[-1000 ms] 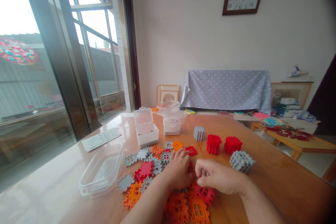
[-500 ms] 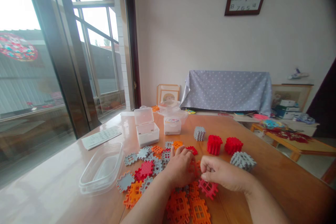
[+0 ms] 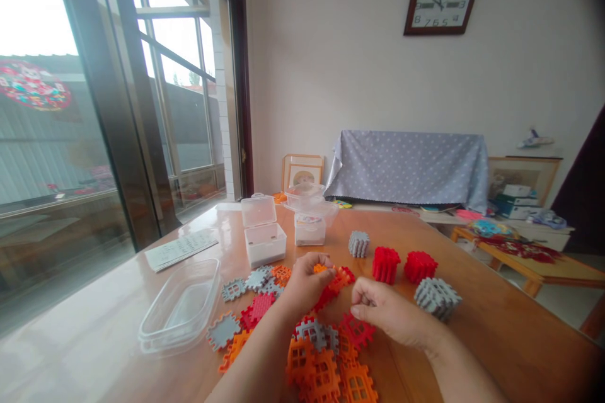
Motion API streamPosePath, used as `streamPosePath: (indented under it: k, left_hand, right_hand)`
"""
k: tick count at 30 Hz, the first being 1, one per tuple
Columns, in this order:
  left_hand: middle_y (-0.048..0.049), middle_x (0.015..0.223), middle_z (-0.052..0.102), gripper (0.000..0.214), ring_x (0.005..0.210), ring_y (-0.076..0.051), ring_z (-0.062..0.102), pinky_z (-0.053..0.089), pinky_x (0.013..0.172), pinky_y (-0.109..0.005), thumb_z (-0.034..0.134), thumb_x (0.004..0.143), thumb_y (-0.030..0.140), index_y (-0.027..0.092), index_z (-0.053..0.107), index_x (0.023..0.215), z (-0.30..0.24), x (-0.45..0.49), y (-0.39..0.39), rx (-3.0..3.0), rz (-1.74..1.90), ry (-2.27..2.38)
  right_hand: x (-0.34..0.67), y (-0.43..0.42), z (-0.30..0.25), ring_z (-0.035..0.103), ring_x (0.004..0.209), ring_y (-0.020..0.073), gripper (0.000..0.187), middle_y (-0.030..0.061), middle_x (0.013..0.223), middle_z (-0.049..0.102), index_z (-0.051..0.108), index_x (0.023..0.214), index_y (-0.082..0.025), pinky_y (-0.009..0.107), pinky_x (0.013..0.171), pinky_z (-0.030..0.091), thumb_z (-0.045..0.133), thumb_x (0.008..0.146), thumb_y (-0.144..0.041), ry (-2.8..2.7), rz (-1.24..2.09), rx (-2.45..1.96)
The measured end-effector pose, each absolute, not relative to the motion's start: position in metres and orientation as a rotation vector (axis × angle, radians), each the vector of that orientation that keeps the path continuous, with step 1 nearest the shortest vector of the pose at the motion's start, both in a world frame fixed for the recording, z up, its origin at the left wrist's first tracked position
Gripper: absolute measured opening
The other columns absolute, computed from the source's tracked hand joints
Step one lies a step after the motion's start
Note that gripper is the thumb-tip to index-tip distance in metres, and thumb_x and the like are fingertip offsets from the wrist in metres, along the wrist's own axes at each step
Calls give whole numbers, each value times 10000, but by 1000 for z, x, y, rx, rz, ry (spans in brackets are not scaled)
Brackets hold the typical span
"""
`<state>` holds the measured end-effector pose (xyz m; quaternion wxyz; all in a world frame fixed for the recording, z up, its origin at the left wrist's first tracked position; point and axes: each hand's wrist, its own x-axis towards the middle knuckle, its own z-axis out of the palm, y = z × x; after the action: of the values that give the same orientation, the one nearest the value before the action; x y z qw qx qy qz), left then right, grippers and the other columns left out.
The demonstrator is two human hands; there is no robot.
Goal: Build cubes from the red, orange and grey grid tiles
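Shifting forward over the counter (image 3: 510, 327), the left hand (image 3: 307, 284) uncovers grey tiles (image 3: 312, 331) lying there, now reachable. It curls beside orange-red tiles (image 3: 334, 285), the right hand (image 3: 390, 313) near a red tile (image 3: 358, 330); whether either hand grasps anything, I cannot tell.

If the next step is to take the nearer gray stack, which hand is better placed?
Probably the right hand: it is closer to that gray stack. The left hand is farther left, beside orange pieces.
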<state>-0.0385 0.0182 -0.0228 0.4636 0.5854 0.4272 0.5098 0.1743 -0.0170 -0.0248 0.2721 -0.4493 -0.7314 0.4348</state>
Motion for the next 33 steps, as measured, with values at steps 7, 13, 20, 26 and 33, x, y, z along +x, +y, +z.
streamPosePath:
  k: [7, 13, 20, 26, 33]
  left_hand:
    - [7, 725, 608, 315, 600, -82, 496, 375, 600, -208, 782, 735, 389, 149, 616, 854, -22, -40, 19, 1202, 1250, 803]
    - [37, 672, 592, 460, 502, -74, 496, 364, 513, -202, 842, 666, 376, 173, 572, 978, -30, -29, 17, 1099, 1130, 793]
    - [30, 714, 621, 570, 511, -68, 534, 371, 511, -187, 872, 642, 359, 183, 534, 1065, -29, -20, 9, 1059, 1050, 803]
    - [-34, 827, 670, 510, 659, -108, 626, 475, 668, -237, 840, 689, 348, 168, 556, 1073, -29, -18, 10, 1027, 1079, 806]
    - [-27, 781, 655, 293, 673, -142, 621, 443, 670, -262, 739, 726, 291, 171, 589, 948, -35, -19, 15, 1214, 1102, 879]
  right_hand:
    - [156, -11, -29, 578, 732, 149, 138, -5, 827, 615, 572, 974, -202, 260, 639, 445, 537, 880, -298, -1763, 1183, -1160]
    - [163, -16, -18, 593, 1103, 225, 463, 70, 1252, 623, 573, 1269, -247, 350, 895, 495, 597, 807, -218, -1853, 701, -1181]
    - [158, -28, -12, 512, 1299, 251, 696, 48, 1416, 565, 514, 1410, -313, 405, 1112, 372, 700, 748, -206, -2089, 622, -1133]
    - [186, -8, -22, 656, 800, 176, 457, 30, 952, 718, 593, 1283, -216, 288, 721, 501, 616, 830, -263, -1935, 733, -1291]
    - [196, 2, -34, 558, 641, 135, 171, -24, 706, 625, 658, 952, -187, 239, 590, 392, 580, 829, -276, -1887, 686, -1464]
